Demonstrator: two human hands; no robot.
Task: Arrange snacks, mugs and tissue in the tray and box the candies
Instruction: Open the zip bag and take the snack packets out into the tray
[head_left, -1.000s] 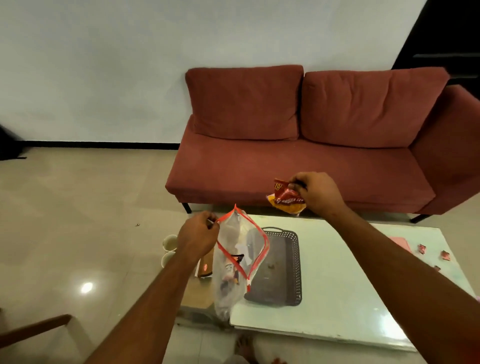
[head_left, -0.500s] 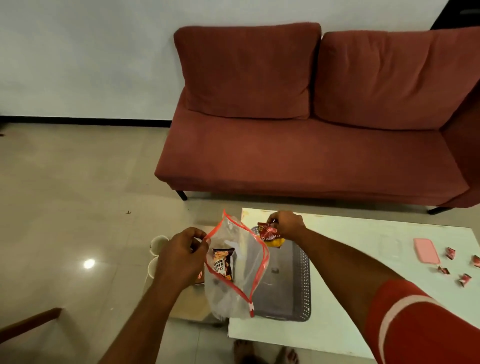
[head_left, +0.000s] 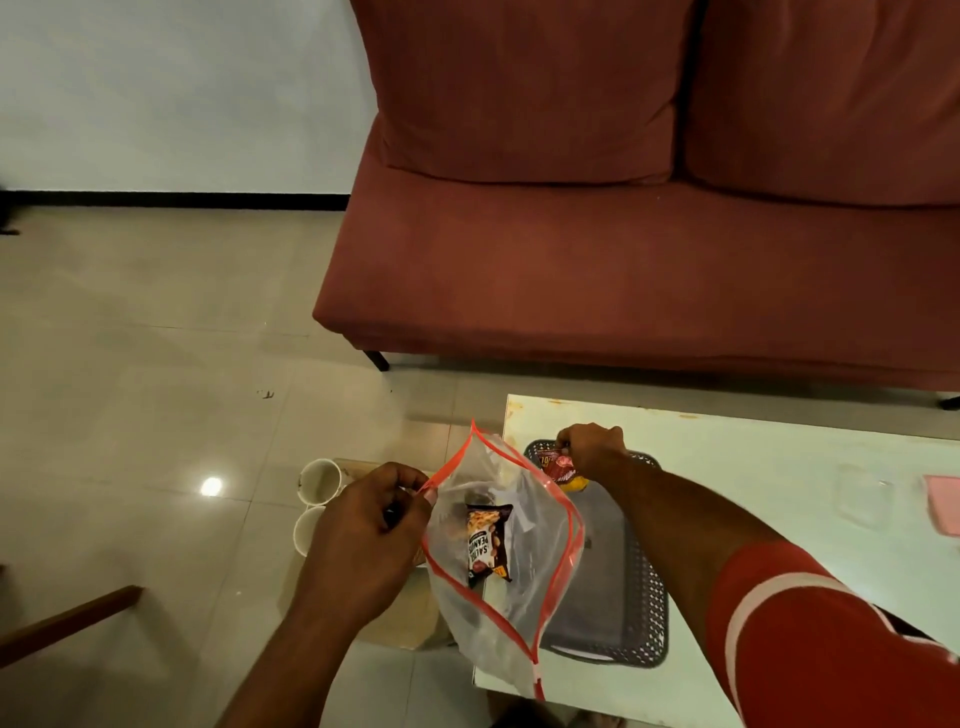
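My left hand (head_left: 363, 535) pinches the rim of a clear zip bag (head_left: 498, 561) with a red seal, holding it open at the table's left edge. A dark salted-peanuts packet (head_left: 485, 543) lies inside the bag. My right hand (head_left: 592, 449) grips a red and yellow snack packet (head_left: 563, 470) low over the far end of the grey perforated tray (head_left: 623, 613) on the pale table (head_left: 779, 467). Two white mugs (head_left: 317, 480) stand on a low wooden stool to the left.
A red sofa (head_left: 623, 260) runs behind the table. At the right edge of the table lie a pink lid (head_left: 943, 504) and a clear box (head_left: 862, 501). A wooden chair arm (head_left: 67, 623) juts in at the lower left. Tiled floor lies to the left.
My right hand has brought the red and yellow packet down from above the sofa edge to the far end of the tray. The view has tilted downward. My left hand still holds the bag.
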